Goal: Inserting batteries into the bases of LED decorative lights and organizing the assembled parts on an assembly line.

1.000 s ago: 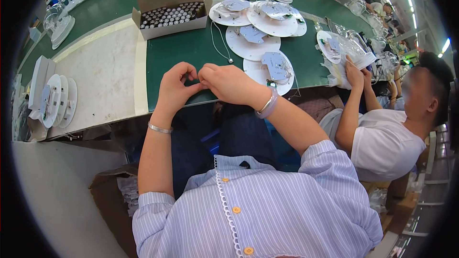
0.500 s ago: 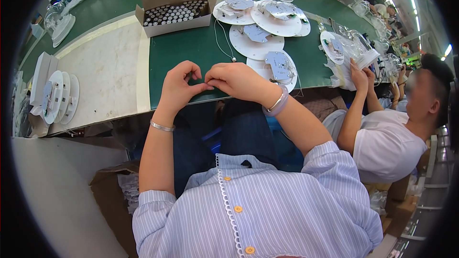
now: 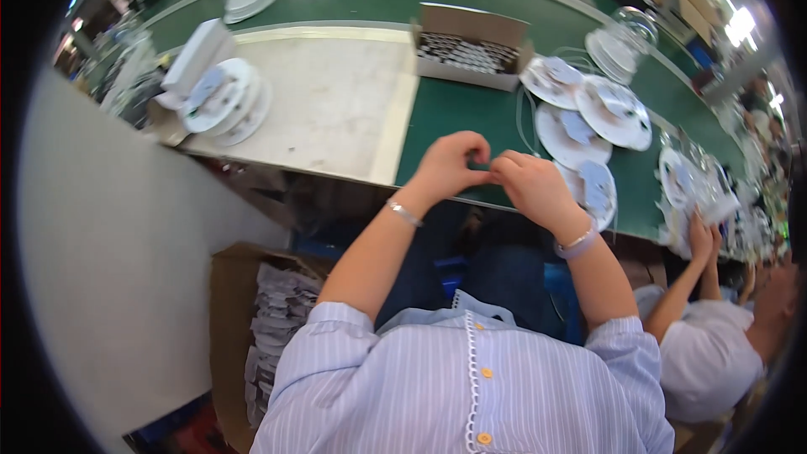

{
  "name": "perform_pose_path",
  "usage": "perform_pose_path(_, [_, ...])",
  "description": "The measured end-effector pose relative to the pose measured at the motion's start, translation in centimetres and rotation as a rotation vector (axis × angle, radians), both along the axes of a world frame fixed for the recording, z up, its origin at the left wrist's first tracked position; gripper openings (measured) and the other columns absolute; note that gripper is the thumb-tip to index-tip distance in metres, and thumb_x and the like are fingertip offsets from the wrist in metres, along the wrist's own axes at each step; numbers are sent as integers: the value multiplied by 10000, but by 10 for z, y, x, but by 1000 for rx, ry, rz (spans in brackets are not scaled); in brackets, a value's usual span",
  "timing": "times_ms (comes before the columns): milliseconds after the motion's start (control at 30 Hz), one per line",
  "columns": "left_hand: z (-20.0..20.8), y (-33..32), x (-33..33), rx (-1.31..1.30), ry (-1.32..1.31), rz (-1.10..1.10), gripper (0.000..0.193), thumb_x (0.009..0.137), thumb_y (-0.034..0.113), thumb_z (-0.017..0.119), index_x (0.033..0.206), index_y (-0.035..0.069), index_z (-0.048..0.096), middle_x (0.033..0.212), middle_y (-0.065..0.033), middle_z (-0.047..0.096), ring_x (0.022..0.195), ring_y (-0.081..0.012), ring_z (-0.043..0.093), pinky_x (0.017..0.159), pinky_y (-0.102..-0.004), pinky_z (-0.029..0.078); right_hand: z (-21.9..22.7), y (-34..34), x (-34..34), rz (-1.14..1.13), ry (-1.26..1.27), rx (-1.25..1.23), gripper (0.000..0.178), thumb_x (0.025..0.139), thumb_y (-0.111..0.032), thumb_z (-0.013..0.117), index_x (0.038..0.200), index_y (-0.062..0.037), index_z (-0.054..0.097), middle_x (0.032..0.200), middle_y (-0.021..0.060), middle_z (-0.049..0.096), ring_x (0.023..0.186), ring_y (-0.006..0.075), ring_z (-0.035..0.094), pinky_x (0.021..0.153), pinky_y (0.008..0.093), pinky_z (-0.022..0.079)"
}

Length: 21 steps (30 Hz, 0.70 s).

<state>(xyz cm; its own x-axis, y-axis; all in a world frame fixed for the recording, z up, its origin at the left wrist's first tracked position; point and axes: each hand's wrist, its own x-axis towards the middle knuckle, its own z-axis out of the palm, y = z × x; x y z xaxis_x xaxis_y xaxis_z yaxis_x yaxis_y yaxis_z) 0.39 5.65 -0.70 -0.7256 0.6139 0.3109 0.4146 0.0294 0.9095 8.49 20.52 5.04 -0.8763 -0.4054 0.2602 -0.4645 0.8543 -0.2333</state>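
Note:
Above the near edge of the green worktop (image 3: pixel 437 118), my left hand (image 3: pixel 450 166) and my right hand (image 3: pixel 538 189) meet at the fingertips. Thumb and fingers are pinched on both. Whatever lies between them is too small or hidden to make out. Just right of my right hand lie several white round discs (image 3: pixel 561 143) with grey boards and thin white wires, overlapping one another. Beyond my hands stands an open cardboard box (image 3: pixel 472 74) filled with rows of small cylinders (image 3: pixel 466 52) that look like batteries.
A pale board (image 3: pixel 336 101) covers the left of the worktop, with stacked white discs (image 3: pixel 227 101) at its far-left end. Clear domes on white bases (image 3: pixel 618 46) stand farther back. At right sits a co-worker (image 3: pixel 714 353). A carton of wrapped pieces (image 3: pixel 282 319) is below left.
My view has swung left, so the bench and my hands appear farther right in the picture. Both hands stay pinched together at the fingertips.

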Motion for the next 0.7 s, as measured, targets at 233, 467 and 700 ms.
perform_pose_path(233, [18,-47,17,-105,-73,123,185,656,126,697,764,37,575,661,-4,518,546,-81,415,499,-221,357,-16,-17,-3,-74,-73,-379,49,781,-62,486,812,-24,489,767,129,519,670,316,534,574,360,427])
perform_pose_path(467, [27,-181,-18,62,-12,673,199,863,107,465,961,5,604,795,-60,631,692,-100,551,612,-220,432,-52,-11,-9,-174,-97,-620,82,792,-78,454,785,0,479,697,158,483,628,307,508,564,335,403])
perform_pose_path(700, [12,-340,-88,47,159,1440,321,841,292,511,881,-13,599,781,-54,611,705,-142,533,659,-255,403,-51,-21,-11,-201,-66,-743,173,814,-116,500,706,19,497,619,141,468,546,271,474,504,310,374])
